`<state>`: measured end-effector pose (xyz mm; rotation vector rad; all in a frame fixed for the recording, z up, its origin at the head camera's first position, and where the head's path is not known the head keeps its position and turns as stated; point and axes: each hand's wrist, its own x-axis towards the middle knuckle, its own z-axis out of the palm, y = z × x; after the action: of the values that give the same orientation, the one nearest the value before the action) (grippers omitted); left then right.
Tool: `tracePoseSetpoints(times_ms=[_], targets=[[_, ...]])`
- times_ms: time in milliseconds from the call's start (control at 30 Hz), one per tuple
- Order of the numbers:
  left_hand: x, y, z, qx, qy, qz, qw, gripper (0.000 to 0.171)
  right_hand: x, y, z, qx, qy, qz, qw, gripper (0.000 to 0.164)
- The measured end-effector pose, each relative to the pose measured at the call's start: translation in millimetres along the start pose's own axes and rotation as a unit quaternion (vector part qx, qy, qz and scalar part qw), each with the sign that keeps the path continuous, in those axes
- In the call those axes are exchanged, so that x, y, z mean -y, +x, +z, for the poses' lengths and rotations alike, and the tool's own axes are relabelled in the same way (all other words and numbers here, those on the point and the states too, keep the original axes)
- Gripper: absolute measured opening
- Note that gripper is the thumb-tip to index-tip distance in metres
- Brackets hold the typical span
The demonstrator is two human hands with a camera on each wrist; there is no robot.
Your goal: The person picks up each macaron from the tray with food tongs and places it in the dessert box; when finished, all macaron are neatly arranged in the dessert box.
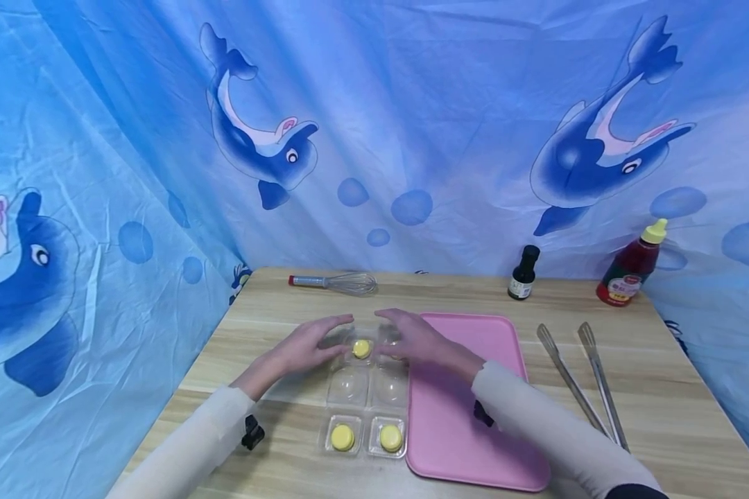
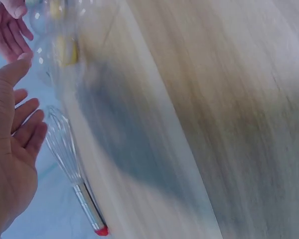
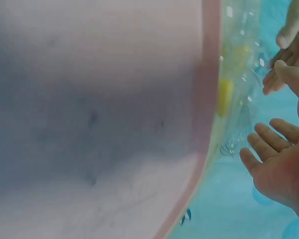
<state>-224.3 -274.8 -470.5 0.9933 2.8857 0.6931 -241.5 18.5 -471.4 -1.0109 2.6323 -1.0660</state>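
Note:
A clear plastic container (image 1: 368, 414) with several moulded compartments lies on the table. Round yellow pieces, perhaps macarons, sit in it: one near left (image 1: 342, 437), one near right (image 1: 390, 438) and one at the far end (image 1: 361, 348). My left hand (image 1: 308, 344) is at the container's far left, fingers loosely spread and holding nothing. Facing it, my right hand (image 1: 419, 338) hovers at the far right corner with relaxed fingers, partly covering a compartment. In the wrist views both the left hand (image 2: 12, 144) and the right hand (image 3: 284, 159) have bare palms. Whether fingertips touch the plastic, I cannot tell.
A pink tray (image 1: 458, 430) lies right of the container, beneath my right forearm. Metal tongs (image 1: 589, 388) lie farther right. Along the back are a whisk (image 1: 337, 282), a small dark bottle (image 1: 522, 274) and a red sauce bottle (image 1: 630, 267), before a dolphin-print curtain (image 1: 412, 138).

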Motion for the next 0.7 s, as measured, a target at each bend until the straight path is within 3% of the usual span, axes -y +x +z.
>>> tracePoseSetpoints(times_ms=[200, 367, 567, 700], targets=[[-21.4, 1.5, 3.2, -0.032, -0.010, 0.058, 0.9978, 0.067, -0.8, -26.0, -15.2, -0.026, 0.004, -0.010, 1.000, 0.078], [-40.1, -4.1, 13.1, -0.023, -0.008, 0.085, 0.9961, 0.071, 2.7, -52.8, -11.9, -0.058, -0.010, -0.024, 0.998, 0.069], [-54.5, -11.9, 25.3, -0.002, 0.060, 0.103, 0.9929, 0.072, 8.7, -78.8, -1.5, -0.086, -0.001, 0.010, 0.996, 0.045], [-59.2, -15.3, 30.9, 0.001, 0.107, 0.110, 0.9882, 0.074, 9.2, -90.4, 4.5, -0.068, -0.014, 0.029, 0.997, 0.047]])
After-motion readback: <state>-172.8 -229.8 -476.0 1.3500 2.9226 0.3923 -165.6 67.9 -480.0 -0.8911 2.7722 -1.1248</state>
